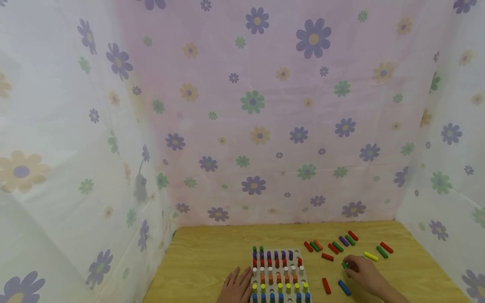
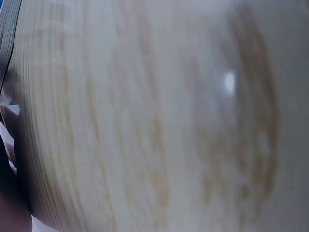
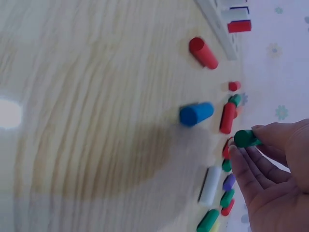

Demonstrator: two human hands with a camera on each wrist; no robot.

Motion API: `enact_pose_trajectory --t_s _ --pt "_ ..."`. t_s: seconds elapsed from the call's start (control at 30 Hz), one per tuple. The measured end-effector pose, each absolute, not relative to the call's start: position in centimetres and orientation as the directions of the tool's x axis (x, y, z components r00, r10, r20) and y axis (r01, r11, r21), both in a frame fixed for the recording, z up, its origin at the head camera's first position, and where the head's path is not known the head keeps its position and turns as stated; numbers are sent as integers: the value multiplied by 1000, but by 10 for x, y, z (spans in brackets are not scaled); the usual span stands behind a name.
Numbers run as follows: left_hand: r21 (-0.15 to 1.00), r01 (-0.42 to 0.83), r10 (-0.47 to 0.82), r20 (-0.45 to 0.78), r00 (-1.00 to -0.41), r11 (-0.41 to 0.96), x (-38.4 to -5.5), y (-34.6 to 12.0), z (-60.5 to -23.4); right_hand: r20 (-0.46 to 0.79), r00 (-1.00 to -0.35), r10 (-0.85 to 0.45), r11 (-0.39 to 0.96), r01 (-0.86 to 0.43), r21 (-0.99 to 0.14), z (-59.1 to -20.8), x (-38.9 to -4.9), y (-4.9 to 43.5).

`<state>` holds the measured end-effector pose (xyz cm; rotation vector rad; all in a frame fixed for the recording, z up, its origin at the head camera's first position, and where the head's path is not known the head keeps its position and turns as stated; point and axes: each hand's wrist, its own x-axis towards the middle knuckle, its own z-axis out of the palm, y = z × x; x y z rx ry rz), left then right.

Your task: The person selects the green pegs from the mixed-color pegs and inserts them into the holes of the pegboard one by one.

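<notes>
My right hand [image 1: 361, 271] pinches a green peg [image 3: 246, 138] between thumb and fingertips, above the table right of the pegboard. The pegboard [image 1: 297, 254] stands at the front middle of the table, with rows of green, purple, red, white, orange, yellow and blue pegs upright in it. My left hand [image 1: 236, 288] lies with spread fingers at the board's left edge. Near the right hand lie a blue peg [image 1: 344, 287], a red peg [image 1: 326, 285] and a yellow peg [image 1: 371, 256]. A white peg [image 3: 210, 186] shows below that hand in the right wrist view. The left wrist view shows mostly tabletop.
Loose pegs are scattered on the wooden table [image 1: 204, 252]. Farther back lie an orange peg [image 1: 318, 245], a purple peg [image 1: 343, 241] and several red and green ones. At the right are another green peg [image 1: 382, 252] and a red one. Flowered sheets [image 1: 219, 118] enclose the table.
</notes>
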<state>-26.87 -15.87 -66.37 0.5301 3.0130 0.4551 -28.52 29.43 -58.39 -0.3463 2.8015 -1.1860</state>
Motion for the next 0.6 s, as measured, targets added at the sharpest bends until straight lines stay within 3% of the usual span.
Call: enact_pose_trajectory --t_s 0.27,0.6 --pt "282 334 343 20 -939 899 -269 -159 -663 83 -961 -263 589 -228 -775 -570 -282 274" --pt "298 345 359 7 -933 890 -269 -161 -666 31 -971 -236 514 -153 -844 -565 -284 249"
